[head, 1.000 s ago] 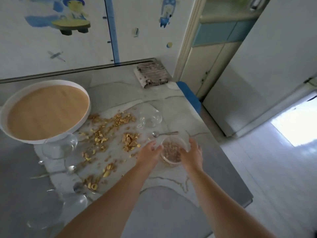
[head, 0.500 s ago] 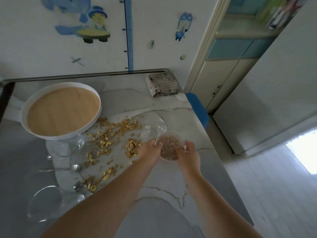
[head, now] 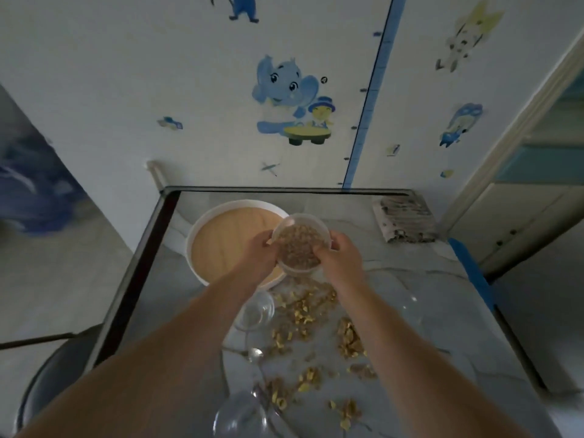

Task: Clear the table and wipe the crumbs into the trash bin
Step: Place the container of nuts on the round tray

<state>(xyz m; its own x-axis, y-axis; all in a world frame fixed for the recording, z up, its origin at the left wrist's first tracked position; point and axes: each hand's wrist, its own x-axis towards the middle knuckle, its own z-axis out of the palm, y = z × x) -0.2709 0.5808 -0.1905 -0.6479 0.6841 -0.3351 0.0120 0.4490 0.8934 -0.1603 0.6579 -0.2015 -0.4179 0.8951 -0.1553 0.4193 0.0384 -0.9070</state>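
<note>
Clear plastic bowl [head: 300,245] of brown crumbs: centre frame, grasped at its rim by left hand [head: 259,257] and right hand [head: 339,263], raised over the right edge of the white-rimmed wooden tray [head: 227,245]. Yellow crumbs [head: 313,317]: strewn on marble table [head: 442,295], lower centre. Empty glass bowl [head: 254,311]: just below tray.

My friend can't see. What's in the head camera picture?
Two hands, left and right, hold a clear bowl of brownish bits above a round tray. Yellow crumbs and glass bowls lie on the table.
</note>
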